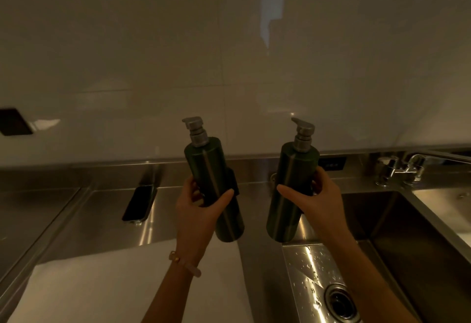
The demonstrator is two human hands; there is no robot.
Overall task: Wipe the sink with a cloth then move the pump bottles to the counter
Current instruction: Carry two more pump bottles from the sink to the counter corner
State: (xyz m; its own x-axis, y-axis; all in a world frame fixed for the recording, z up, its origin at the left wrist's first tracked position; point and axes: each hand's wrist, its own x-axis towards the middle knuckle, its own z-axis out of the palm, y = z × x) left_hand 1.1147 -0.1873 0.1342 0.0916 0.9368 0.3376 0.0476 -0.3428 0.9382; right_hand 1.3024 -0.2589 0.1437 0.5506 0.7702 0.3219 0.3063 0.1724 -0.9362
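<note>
surface: steel counter (76, 210) | lying on it: dark phone (139, 202), near back edge | inset right: sink (407, 233)

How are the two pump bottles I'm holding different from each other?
The left bottle leans its top leftward; the right bottle leans rightward. The left bottle's pump shows a broad blunt end; the right bottle's shows a tapered spout pointing left. Both are dark green cylinders with grey pumps.

Place: kitchen
Signs: steel sink (407, 233) at 4 o'clock; faucet (413, 164) at 3 o'clock; steel counter (89, 220) at 8 o'clock
</note>
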